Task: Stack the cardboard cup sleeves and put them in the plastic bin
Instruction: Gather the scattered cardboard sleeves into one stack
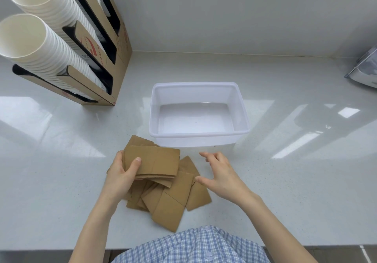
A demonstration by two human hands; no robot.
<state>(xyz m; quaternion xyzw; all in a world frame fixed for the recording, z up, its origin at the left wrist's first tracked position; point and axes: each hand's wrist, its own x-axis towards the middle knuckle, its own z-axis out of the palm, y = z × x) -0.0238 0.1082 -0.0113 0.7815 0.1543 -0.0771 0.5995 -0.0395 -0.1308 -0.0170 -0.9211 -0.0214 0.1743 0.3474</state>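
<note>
A small stack of flat brown cardboard cup sleeves is gripped at its left end by my left hand, thumb on top, held just above the counter. Under and in front of it lies a loose pile of several more sleeves, spread at different angles. My right hand hovers to the right of the pile with fingers apart and nothing in it. The translucent plastic bin stands just behind the sleeves with nothing inside it.
A cardboard cup dispenser with two tall stacks of white paper cups stands at the back left on the white counter. A shiny object sits at the far right edge. My checked shirt shows at the counter's front edge.
</note>
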